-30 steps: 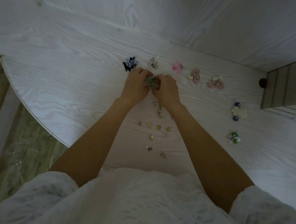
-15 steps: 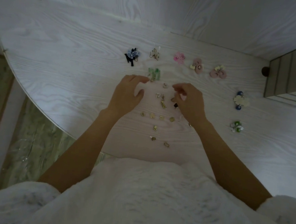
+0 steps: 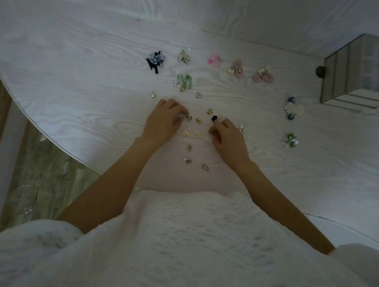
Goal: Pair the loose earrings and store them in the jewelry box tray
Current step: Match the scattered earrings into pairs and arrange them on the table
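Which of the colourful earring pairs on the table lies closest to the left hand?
The green pair, just beyond the left hand. It lies alone below the far row, while the black-and-blue, cream and pink pairs lie farther back.

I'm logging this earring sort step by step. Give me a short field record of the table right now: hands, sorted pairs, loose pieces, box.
left hand: fingers curled, pinching a small earring on the table
right hand: fingers curled at the small pieces; grip unclear
far row: black-and-white pair, cream pair, pink pair, two dusty-pink pairs
green pair: just nearer than that row
small gold earrings: loose between the hands
jewelry box: far right, nothing visibly stored
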`<action>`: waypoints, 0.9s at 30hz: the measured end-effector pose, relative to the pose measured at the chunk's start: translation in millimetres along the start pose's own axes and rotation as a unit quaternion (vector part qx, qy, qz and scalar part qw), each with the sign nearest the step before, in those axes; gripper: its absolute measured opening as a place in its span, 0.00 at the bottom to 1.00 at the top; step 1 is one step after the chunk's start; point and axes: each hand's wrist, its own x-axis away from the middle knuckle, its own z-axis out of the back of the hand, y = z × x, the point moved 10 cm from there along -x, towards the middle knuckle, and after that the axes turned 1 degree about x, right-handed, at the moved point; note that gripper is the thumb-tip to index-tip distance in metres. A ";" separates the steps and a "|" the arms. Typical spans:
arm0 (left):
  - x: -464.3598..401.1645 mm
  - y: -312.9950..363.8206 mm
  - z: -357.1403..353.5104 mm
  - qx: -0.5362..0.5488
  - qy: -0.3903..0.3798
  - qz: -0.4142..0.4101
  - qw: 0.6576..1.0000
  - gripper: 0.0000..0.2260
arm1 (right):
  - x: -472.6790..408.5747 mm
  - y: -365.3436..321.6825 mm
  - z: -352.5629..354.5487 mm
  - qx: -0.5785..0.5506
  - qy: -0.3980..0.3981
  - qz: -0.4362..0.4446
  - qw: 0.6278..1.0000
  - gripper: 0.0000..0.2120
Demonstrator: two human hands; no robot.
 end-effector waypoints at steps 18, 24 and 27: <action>19.4 43.3 -22.2 -0.040 -0.047 -0.017 0.998 0.06 | 7.5 -14.0 8.7 0.123 0.046 0.011 0.991 0.06; 16.7 48.3 -27.1 -0.062 -0.068 -0.030 0.995 0.06 | 9.6 -8.1 10.5 0.053 0.055 -0.007 0.997 0.09; 14.3 49.0 -33.8 -0.061 -0.094 -0.032 0.993 0.07 | 9.0 -3.6 9.1 0.035 0.052 -0.012 0.998 0.10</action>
